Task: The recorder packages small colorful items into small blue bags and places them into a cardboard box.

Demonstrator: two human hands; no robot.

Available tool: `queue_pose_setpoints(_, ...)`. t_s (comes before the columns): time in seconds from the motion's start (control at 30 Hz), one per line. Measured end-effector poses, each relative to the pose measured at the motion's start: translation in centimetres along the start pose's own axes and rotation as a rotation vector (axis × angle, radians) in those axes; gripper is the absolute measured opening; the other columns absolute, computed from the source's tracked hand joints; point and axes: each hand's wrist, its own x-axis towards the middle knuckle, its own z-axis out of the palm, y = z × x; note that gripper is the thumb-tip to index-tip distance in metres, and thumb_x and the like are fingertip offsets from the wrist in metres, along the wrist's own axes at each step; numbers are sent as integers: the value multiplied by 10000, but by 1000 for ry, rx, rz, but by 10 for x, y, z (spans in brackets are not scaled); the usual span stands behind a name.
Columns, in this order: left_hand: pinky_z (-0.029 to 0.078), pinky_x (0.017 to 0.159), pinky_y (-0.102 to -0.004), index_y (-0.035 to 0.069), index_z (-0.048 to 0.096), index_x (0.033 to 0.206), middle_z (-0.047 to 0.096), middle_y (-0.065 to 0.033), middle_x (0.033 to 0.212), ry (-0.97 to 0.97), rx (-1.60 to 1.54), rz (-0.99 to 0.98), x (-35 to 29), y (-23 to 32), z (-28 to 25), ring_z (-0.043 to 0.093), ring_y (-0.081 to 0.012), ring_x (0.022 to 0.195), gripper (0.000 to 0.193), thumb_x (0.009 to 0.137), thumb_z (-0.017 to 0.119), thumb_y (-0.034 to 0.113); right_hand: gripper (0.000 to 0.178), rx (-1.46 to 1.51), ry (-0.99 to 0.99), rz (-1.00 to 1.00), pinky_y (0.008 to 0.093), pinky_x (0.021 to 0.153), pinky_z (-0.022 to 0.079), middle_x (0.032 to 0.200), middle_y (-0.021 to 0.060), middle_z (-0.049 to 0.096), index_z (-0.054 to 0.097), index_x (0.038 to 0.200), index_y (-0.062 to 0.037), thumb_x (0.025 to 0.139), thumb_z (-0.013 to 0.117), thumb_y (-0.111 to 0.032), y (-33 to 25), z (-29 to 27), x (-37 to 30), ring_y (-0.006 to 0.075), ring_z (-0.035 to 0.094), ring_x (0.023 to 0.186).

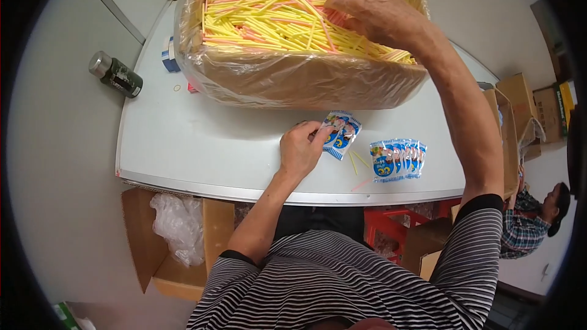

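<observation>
My left hand (299, 146) is closed on small blue-and-white packets (342, 133), pinching their left edge above the white table. At least two packets overlap there. My right hand (376, 12) reaches into the large lined carton (306, 79), which is heaped with thin pink and yellow straw-like sticks (263, 15). Its fingers are bent down around some pink sticks, and the fingertips are partly hidden. A fanned row of several matching packets (398, 160) lies on the table to the right of my left hand. A few loose sticks (361, 159) lie between the two groups of packets.
A dark green flask (116, 74) stands beyond the table's left edge. Near the carton's left side are a small blue box (170, 56) and a rubber band (177, 88). An open carton with clear plastic (178, 226) sits below the table. Another person (532, 217) is at far right.
</observation>
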Motion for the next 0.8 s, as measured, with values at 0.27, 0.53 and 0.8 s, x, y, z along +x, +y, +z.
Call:
queue_pose_setpoints(0.27,450,585,-258,-41,739,950,679,-89,746,-51,-124,-64,5,-7,2,559,-96,648,247,907,740,202,291,-94,-413,-5,387,873,421,1045,101,611,615,1169,-28,986,479,-209,-6,-21,33,226,560,1008)
queue_pose_setpoints(0.53,448,581,-253,-51,735,941,682,-81,746,-75,-180,-109,0,-3,2,561,-87,654,257,900,750,202,354,-406,-182,-178,387,911,396,1056,111,601,605,1201,-24,980,457,-257,-7,-5,21,227,546,1013)
queue_pose_setpoints(0.8,456,588,-246,-48,733,955,688,-71,754,-63,-162,-105,-8,-4,-3,566,-80,661,268,914,742,217,262,-156,-373,10,401,941,398,1076,147,592,598,1072,-16,979,467,-224,17,-21,18,259,539,1062)
